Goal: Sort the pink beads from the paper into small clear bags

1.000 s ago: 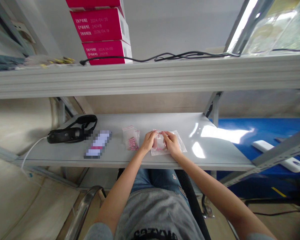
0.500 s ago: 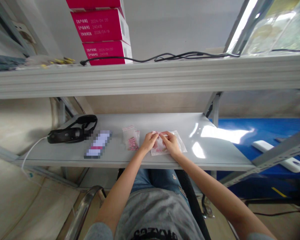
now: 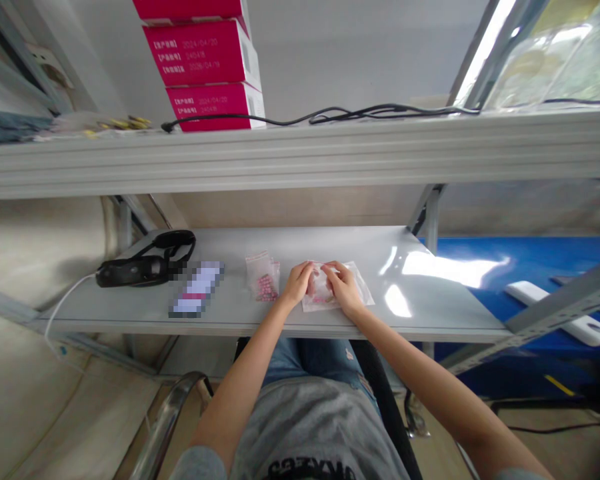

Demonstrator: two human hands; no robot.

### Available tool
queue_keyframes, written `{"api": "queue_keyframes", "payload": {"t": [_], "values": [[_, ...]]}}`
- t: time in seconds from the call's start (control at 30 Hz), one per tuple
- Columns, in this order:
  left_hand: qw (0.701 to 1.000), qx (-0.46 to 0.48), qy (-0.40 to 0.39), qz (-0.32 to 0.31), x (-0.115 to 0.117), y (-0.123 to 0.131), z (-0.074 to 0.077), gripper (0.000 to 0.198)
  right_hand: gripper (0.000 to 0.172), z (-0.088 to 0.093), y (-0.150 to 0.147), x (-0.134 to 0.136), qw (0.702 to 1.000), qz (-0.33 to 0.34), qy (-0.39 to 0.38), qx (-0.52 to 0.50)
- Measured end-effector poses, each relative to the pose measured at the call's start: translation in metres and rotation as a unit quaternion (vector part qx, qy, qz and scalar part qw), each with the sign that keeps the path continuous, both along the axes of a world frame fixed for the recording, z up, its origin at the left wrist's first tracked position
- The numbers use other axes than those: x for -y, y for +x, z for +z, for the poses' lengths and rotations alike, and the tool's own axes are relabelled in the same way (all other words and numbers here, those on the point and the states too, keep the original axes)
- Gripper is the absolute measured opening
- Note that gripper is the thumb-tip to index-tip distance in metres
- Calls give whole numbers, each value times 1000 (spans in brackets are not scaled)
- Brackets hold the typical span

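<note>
Both my hands are at a clear plastic bag (image 3: 361, 288) that lies on the grey shelf top, with small pink items showing in it. My left hand (image 3: 298, 283) has its fingers closed at the bag's left side. My right hand (image 3: 344, 287) reaches over the middle of the bag, fingers bent and pressed together at its upper part. The fingertips of the two hands are a little apart. Just left of my hands lie small clear zip bags (image 3: 263, 279) with pink beads in them.
A pixelated phone (image 3: 197, 288) and a black headset (image 3: 140, 268) with a white cable lie at the left. Above runs a shelf edge (image 3: 300, 160) with pink boxes (image 3: 205, 53) and a black cable (image 3: 355, 113). A white device (image 3: 560, 312) is at the right.
The fingertips of my two hands have moved slightly apart over the bag. The small bags, phone and headset stay in place.
</note>
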State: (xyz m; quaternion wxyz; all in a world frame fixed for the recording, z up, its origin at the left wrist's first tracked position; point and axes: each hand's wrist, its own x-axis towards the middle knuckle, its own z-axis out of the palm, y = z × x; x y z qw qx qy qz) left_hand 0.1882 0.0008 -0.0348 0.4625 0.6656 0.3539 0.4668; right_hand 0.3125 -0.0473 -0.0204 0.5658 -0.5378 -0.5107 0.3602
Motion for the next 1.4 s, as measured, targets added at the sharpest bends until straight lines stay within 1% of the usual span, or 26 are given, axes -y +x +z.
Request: {"api": "queue_keyframes", "payload": {"t": [0.2, 0.33, 0.47, 0.57, 0.67, 0.83, 0.93, 1.07, 1.17, 1.23, 1.3, 1.33, 1.4], "values": [[1000, -6, 0, -13, -2, 0, -4, 37, 30, -3, 2, -2, 1000, -5, 10, 23], [999, -17, -14, -37, 0, 0, -4, 34, 30, -5, 3, -2, 999, 14, 18, 39], [998, -22, -19, -48, 0, 1, -4, 36, 27, -4, 1, -2, 999, 26, 15, 20], [999, -6, -16, -36, -2, 2, -5, 35, 27, -3, 0, -2, 1000, 19, 1, -1], [1000, -5, -20, -20, -2, 1, -5, 34, 31, -1, -1, -2, 1000, 9, 2, -7], [999, 5, 25, 21, -2, -1, 1, 34, 32, 0, 1, -1, 1000, 2, 15, -17], [1000, 3, 10, 18, -1, -2, 3, 36, 34, 1, 1, 1, 999, 6, 12, -29], [1000, 7, 8, 27, 8, -5, 7, 38, 43, 1, 1, 2, 999, 13, 14, -33], [996, 46, 5, 77, 14, -23, 22, 40, 47, 1, 2, 2, 998, 44, 17, -50], [983, 106, -9, 148, 11, -44, 36, 40, 50, 1, 2, 2, 996, 63, 23, -58], [958, 170, -14, 232, 3, -70, 48, 37, 49, 0, 3, 1, 995, 69, 26, -63], [946, 193, -23, 259, -2, -84, 52, 35, 48, 0, 3, 1, 995, 68, 26, -66], [937, 203, -45, 279, -15, -108, 54, 31, 45, -1, 3, 0, 996, 63, 24, -62]]}}
